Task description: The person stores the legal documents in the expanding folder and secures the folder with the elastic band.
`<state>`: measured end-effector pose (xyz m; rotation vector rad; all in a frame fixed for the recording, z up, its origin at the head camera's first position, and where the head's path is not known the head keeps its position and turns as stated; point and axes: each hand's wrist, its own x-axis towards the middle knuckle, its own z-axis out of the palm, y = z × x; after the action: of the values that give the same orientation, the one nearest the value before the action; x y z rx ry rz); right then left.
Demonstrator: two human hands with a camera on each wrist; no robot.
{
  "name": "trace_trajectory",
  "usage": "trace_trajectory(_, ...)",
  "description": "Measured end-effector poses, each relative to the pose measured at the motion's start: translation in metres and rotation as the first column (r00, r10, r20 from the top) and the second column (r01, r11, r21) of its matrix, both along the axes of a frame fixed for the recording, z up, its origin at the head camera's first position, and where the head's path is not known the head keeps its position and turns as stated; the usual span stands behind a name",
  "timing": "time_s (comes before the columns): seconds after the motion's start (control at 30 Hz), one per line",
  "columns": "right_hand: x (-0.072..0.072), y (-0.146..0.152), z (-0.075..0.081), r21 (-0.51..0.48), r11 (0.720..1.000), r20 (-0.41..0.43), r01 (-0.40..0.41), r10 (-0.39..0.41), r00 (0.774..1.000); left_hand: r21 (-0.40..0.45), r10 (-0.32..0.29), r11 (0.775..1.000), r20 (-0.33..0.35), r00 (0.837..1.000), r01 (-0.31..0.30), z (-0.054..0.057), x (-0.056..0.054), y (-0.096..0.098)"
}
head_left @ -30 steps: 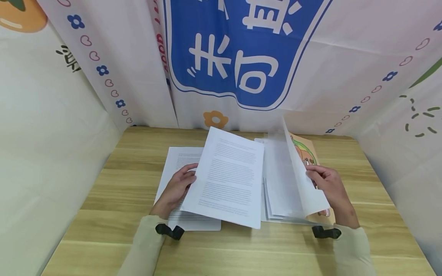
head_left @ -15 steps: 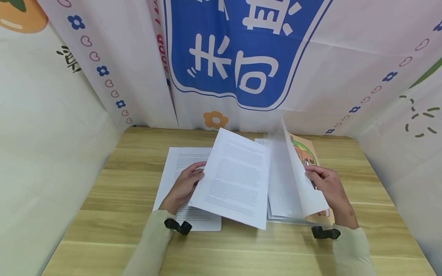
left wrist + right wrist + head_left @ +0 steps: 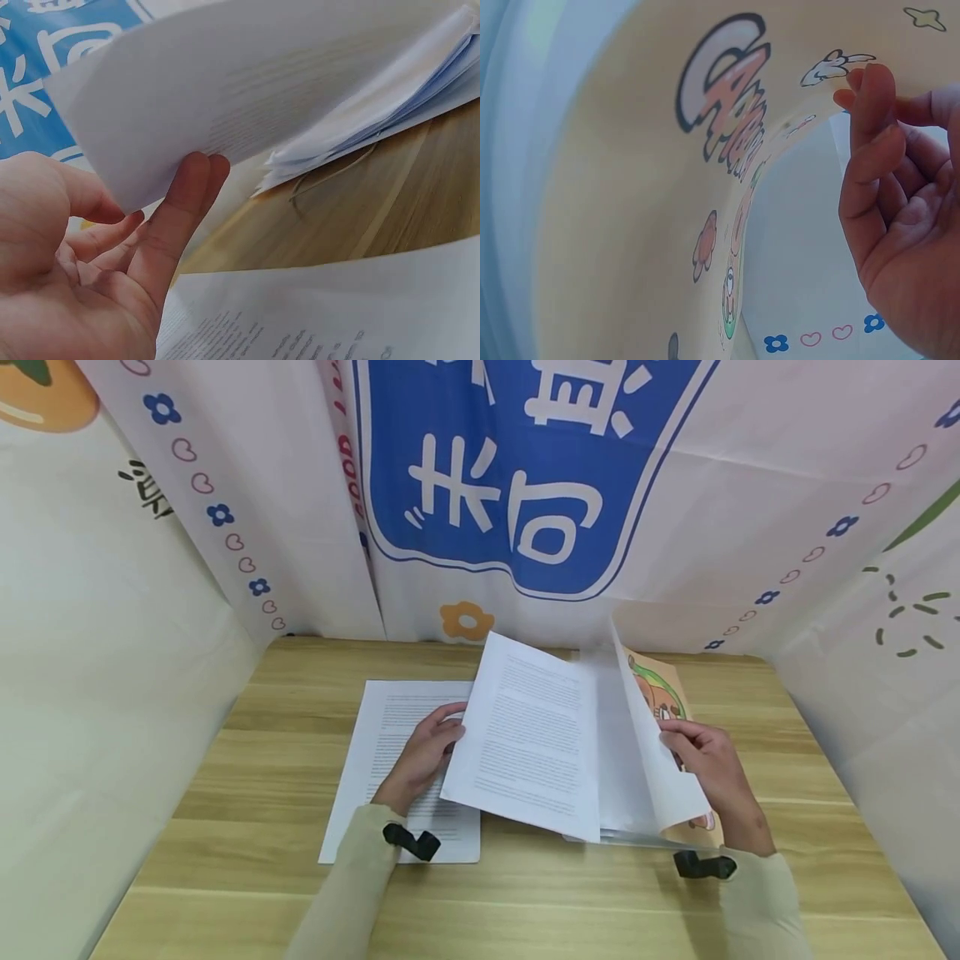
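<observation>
My left hand (image 3: 420, 760) pinches the left edge of a printed sheet of paper (image 3: 532, 735), which is raised and tilted. In the left wrist view, the thumb and fingers hold this sheet (image 3: 150, 97) near a corner. At the right lies a folder with a tan cartoon cover (image 3: 660, 685) and white leaves (image 3: 611, 752) inside. My right hand (image 3: 712, 768) pinches the edge of its raised white flap (image 3: 648, 760). The right wrist view shows the curved, printed tan side (image 3: 630, 225) close up beside the hand. The sheet overlaps the folder's left part and hides it.
Another printed page (image 3: 397, 718) lies flat at the left, partly under my left hand and forearm. All rest on a wooden table (image 3: 247, 827). A printed cloth (image 3: 675, 543) hangs behind the table, with cloth walls at both sides.
My left hand has moved right with the printed sheet, over the folder's left part, baring more of the page beneath. My right hand and the raised flap stay nearly still.
</observation>
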<state>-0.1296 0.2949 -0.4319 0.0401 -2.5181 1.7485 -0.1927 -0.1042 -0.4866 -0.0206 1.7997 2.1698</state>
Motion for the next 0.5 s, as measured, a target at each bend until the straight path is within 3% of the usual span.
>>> trace_trajectory(0.3,0.000,-0.003,-0.001,0.017,1.000,0.002,0.007,-0.008,1.000,0.032,-0.017,0.999,-0.042,0.999,0.019,-0.003,-0.001,0.015)
trace_trajectory(0.5,0.000,-0.005,-0.001,0.030,0.999,0.022,0.021,-0.021,1.000,0.046,-0.015,0.999,-0.030,0.999,0.016,-0.005,0.000,0.026)
